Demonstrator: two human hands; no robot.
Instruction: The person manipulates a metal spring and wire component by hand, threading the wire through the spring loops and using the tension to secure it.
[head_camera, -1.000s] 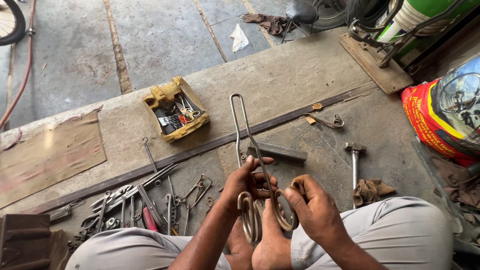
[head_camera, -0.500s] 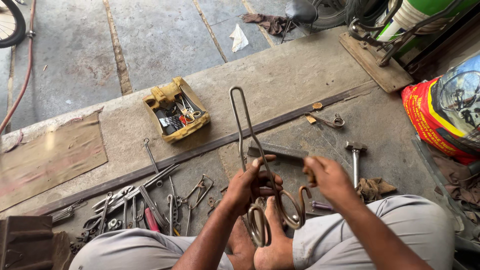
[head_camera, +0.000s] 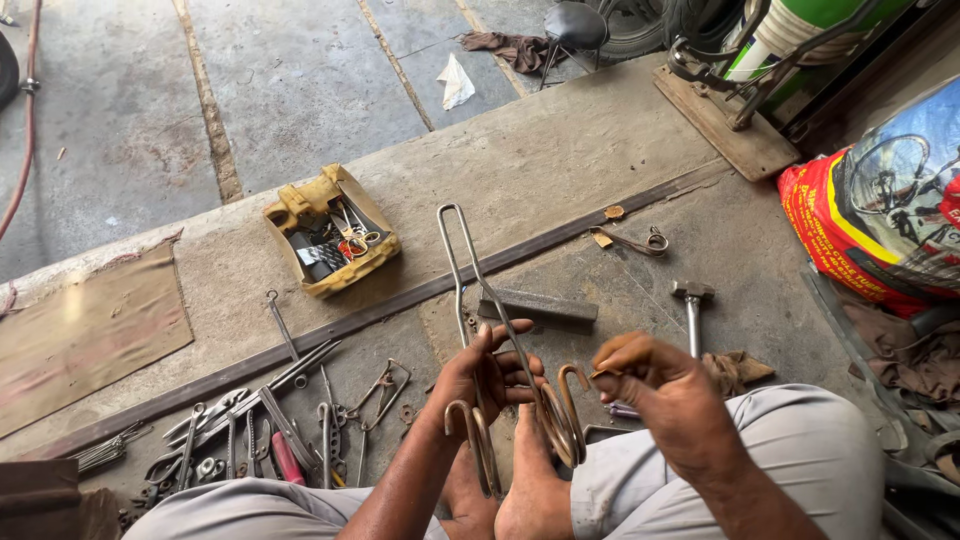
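Yellow tray (head_camera: 300, 215) sits on the concrete floor (head_camera: 560, 150) beyond the metal floor strip (head_camera: 400, 305), left of centre; it holds small mixed hardware, a few rings and dark metal bits, too small to sort. Red printed sack (head_camera: 840, 240) stands at the right edge of the floor, contents hidden.

Left hand (head_camera: 485, 375) is closed around the bent wire frame (head_camera: 470, 290) low on its two rods, fingers wrapped, thumb across. Right hand (head_camera: 655, 390) is just beside it to the right, fingers pinched together at the tip of one hooked end (head_camera: 570, 375) of the frame; cannot tell if it grips the tip or only touches it. The frame is in the middle of the near floor, over the person's bare feet (head_camera: 520, 490). Its long axis runs from the person outward, narrow looped end pointing away and slightly left toward the strip, curled hook ends down by the feet.

Flat steel bar (head_camera: 540, 308) lies just behind the frame. Hammer (head_camera: 692, 310) lies right of the bar, head away from the person, a rag (head_camera: 740, 368) next to its handle. Loose wrenches and pliers (head_camera: 270, 430) are scattered on the floor near the left knee.
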